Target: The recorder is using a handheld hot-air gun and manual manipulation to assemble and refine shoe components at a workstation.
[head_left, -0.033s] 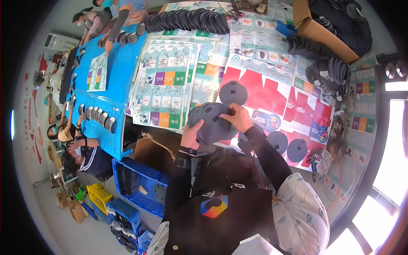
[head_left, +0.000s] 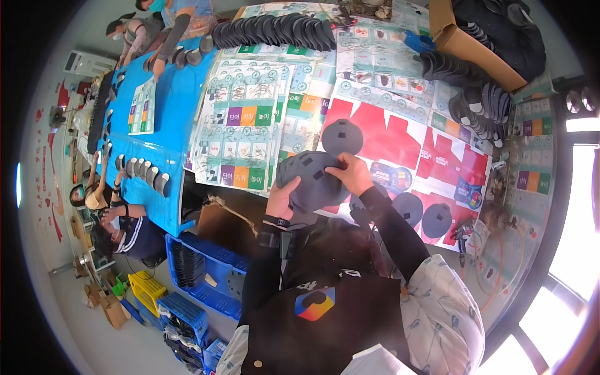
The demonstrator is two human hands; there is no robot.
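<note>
A stack of dark grey round pads (head_left: 306,178) is between my hands, small black squares showing on the top one. My left hand (head_left: 284,199) grips the stack at its lower left edge, thumb on top. At the right edge, my right hand (head_left: 354,175) pinches with thumb and fingertips beside a black square; whether a small piece is between them is hidden. Just beyond lies another grey round pad (head_left: 343,137) with black squares. Two more pads, a nearer one (head_left: 407,209) and one farther right (head_left: 436,221), rest on the red and white printed sheet (head_left: 381,134).
Curved dark pieces (head_left: 275,31) stand in a row at the back, with more (head_left: 481,106) at the right near a cardboard box (head_left: 447,34). Printed sheets (head_left: 240,125) cover the left. Co-workers are around the blue table (head_left: 181,119). A blue crate (head_left: 209,250) stands below.
</note>
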